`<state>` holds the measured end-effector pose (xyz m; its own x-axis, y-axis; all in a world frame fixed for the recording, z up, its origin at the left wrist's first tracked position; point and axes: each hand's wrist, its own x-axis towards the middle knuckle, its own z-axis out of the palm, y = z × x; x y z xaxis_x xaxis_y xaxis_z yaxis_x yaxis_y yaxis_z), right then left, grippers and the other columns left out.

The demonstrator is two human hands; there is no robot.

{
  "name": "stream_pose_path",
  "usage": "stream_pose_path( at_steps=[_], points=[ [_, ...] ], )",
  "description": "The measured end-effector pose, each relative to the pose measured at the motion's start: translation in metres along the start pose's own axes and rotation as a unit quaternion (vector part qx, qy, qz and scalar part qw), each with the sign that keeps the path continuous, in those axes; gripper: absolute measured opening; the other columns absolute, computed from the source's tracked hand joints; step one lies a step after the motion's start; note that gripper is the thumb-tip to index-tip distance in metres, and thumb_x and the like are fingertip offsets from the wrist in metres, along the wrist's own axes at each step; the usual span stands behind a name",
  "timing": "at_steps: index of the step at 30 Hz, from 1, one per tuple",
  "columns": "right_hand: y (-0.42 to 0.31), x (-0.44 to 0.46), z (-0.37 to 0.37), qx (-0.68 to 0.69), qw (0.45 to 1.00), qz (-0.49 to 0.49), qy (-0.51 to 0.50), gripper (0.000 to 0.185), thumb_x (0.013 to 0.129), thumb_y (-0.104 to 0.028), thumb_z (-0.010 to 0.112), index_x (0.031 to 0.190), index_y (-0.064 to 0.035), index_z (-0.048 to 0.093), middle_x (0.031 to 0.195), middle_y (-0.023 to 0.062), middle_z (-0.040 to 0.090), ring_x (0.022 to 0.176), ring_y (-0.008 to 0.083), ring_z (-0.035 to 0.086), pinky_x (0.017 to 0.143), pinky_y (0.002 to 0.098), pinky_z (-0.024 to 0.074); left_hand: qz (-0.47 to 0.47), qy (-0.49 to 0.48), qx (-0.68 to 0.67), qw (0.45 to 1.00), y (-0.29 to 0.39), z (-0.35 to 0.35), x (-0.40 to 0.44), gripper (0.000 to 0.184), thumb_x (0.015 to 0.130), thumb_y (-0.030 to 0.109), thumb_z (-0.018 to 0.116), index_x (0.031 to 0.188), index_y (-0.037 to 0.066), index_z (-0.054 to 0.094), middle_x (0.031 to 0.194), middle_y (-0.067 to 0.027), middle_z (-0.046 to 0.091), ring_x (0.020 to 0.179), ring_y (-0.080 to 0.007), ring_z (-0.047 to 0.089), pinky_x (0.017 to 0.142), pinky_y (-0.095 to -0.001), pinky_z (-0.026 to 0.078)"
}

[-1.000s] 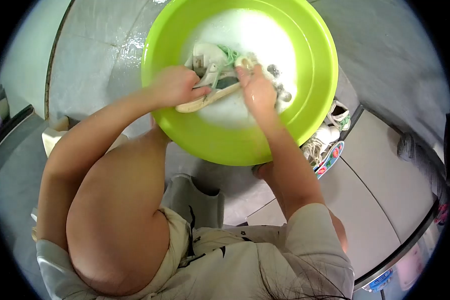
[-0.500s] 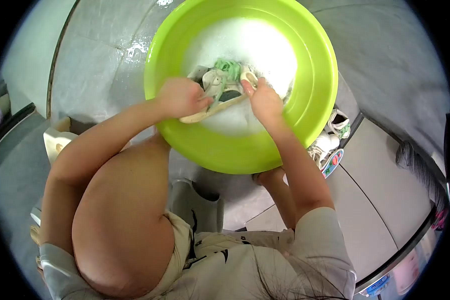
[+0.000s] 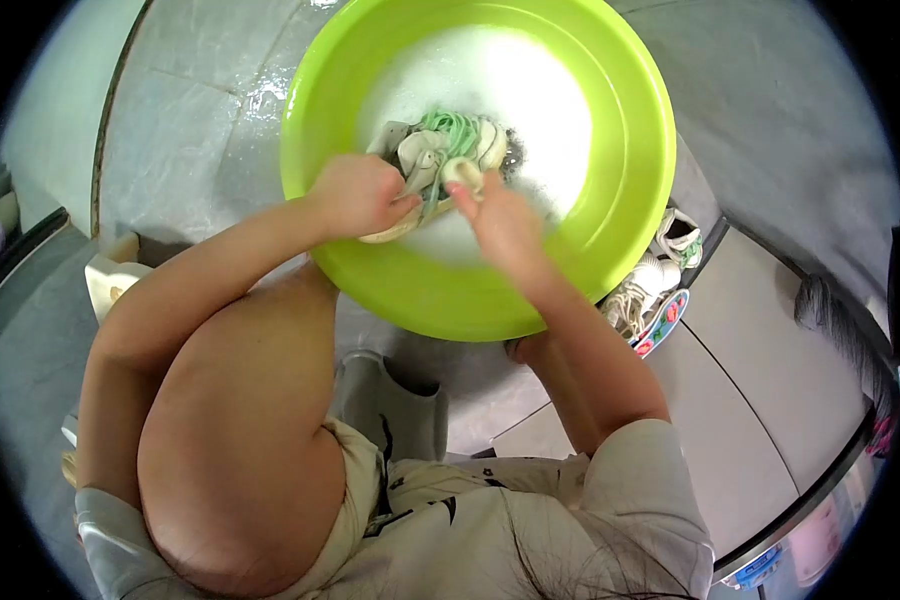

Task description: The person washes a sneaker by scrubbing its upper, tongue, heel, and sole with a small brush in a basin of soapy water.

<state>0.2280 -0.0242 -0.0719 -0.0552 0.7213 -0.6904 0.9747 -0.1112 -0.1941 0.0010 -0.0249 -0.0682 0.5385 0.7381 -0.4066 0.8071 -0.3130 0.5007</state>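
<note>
A wet white sneaker (image 3: pixel 415 152) with green laces (image 3: pixel 452 130) lies tilted in the soapy water of a lime-green basin (image 3: pixel 630 200). My left hand (image 3: pixel 358 197) is closed on the near left edge of the sneaker, at the basin's left side. In my right hand (image 3: pixel 505 222) is a cream tool with a looped end (image 3: pixel 462 176), held over the sneaker's near side. Its working end is hidden, so I cannot tell whether it has bristles. White foam (image 3: pixel 440 75) covers much of the water.
Right of the basin, white shoes (image 3: pixel 652 278) stand on the floor, one with green laces, beside a flower-patterned edge (image 3: pixel 662 325). A grey slipper (image 3: pixel 395 405) is below the basin. A cream plastic piece (image 3: pixel 110 275) stands at left. The tiled floor (image 3: pixel 260 95) is wet.
My right hand has moved left along the sneaker with the cream tool, uncovering more of the sneaker's right end. My left hand keeps its hold in nearly the same place.
</note>
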Motion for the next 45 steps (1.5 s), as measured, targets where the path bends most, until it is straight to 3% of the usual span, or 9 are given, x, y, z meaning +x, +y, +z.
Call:
stream_pose_path(
  at_steps=[22,29,32,33,35,37,43,44,45],
  points=[
    [0.039,-0.027,-0.007,0.026,0.999,0.018,-0.008,0.066,0.097,-0.055,0.043,0.111,0.0091,0.052,0.096,0.0291,0.066,0.091,0.0423,0.066,0.082,0.0517,0.05,0.017,-0.02,-0.011,1.0,0.006,0.0,-0.003,0.042,0.087,0.041,0.063,0.062,0.007,0.067,0.062,-0.016,0.06,0.058,-0.0355,0.06,0.053,-0.0469,0.046],
    [0.077,0.073,0.059,0.227,0.927,0.209,0.213,0.048,0.097,-0.039,0.054,0.115,0.0052,0.05,0.096,0.0245,0.065,0.086,0.0369,0.065,0.084,0.0495,0.0504,-0.028,0.084,-0.027,0.996,-0.002,0.004,-0.013,0.046,0.086,0.043,0.065,0.059,0.007,0.062,0.057,-0.0162,0.058,0.054,-0.036,0.058,0.051,-0.0447,0.046],
    [0.056,0.063,0.111,0.336,0.907,0.019,0.253,0.038,0.096,-0.026,0.056,0.118,0.0036,0.049,0.098,0.0225,0.064,0.084,0.0356,0.063,0.084,0.048,0.0503,-0.046,0.088,-0.037,0.994,-0.002,0.0,-0.015,0.047,0.086,0.043,0.065,0.057,0.006,0.059,0.056,-0.0166,0.057,0.053,-0.0365,0.058,0.051,-0.0455,0.046],
    [0.032,0.044,0.095,0.459,0.855,0.03,0.238,0.038,0.097,-0.026,0.053,0.118,0.0044,0.049,0.101,0.0232,0.064,0.088,0.0365,0.063,0.084,0.0472,0.0504,-0.045,0.097,-0.031,0.994,-0.002,-0.001,-0.014,0.047,0.085,0.044,0.066,0.058,0.006,0.06,0.057,-0.0167,0.057,0.054,-0.0364,0.058,0.051,-0.0458,0.046],
    [0.001,0.007,0.074,0.462,0.858,-0.054,0.217,0.039,0.099,-0.029,0.049,0.118,0.0052,0.048,0.106,0.0244,0.063,0.093,0.0372,0.064,0.083,0.0459,0.0509,-0.043,0.106,-0.026,0.993,0.0,0.001,-0.017,0.048,0.083,0.047,0.067,0.059,0.006,0.06,0.057,-0.0169,0.057,0.055,-0.0364,0.059,0.052,-0.0462,0.046],
    [-0.008,-0.007,0.07,0.207,0.925,-0.244,0.203,0.042,0.101,-0.033,0.045,0.118,0.0053,0.049,0.111,0.0255,0.063,0.098,0.0371,0.064,0.082,0.0446,0.0513,-0.043,0.069,-0.035,0.996,-0.001,-0.003,-0.017,0.051,0.08,0.051,0.068,0.059,0.005,0.06,0.058,-0.0174,0.058,0.056,-0.0369,0.059,0.052,-0.0461,0.047],
    [-0.03,0.015,-0.005,0.299,0.954,0.007,0.003,0.056,0.1,-0.048,0.044,0.122,0.0029,0.049,0.102,0.0257,0.067,0.095,0.0413,0.066,0.086,0.0495,0.0496,-0.067,0.02,-0.045,0.997,-0.004,-0.003,-0.012,0.055,0.075,0.057,0.07,0.062,0.005,0.06,0.06,-0.0182,0.058,0.058,-0.0383,0.06,0.054,-0.0475,0.047],
    [-0.044,0.005,0.014,0.3,0.942,-0.118,0.098,0.061,0.099,-0.052,0.043,0.12,0.0043,0.05,0.091,0.0254,0.068,0.088,0.0417,0.067,0.084,0.0507,0.0502,-0.076,0.012,-0.052,0.996,-0.005,-0.004,-0.012,0.055,0.075,0.058,0.07,0.062,0.005,0.061,0.06,-0.0181,0.058,0.058,-0.0384,0.06,0.055,-0.0478,0.047],
    [-0.047,0.0,0.018,0.266,0.956,-0.104,0.062,0.063,0.099,-0.054,0.042,0.12,0.0049,0.051,0.09,0.0254,0.068,0.087,0.041,0.067,0.082,0.0501,0.0507,-0.075,0.016,-0.053,0.996,-0.005,-0.002,-0.013,0.055,0.076,0.057,0.07,0.062,0.005,0.061,0.06,-0.0181,0.058,0.058,-0.0384,0.06,0.055,-0.0479,0.047]
  ],
)
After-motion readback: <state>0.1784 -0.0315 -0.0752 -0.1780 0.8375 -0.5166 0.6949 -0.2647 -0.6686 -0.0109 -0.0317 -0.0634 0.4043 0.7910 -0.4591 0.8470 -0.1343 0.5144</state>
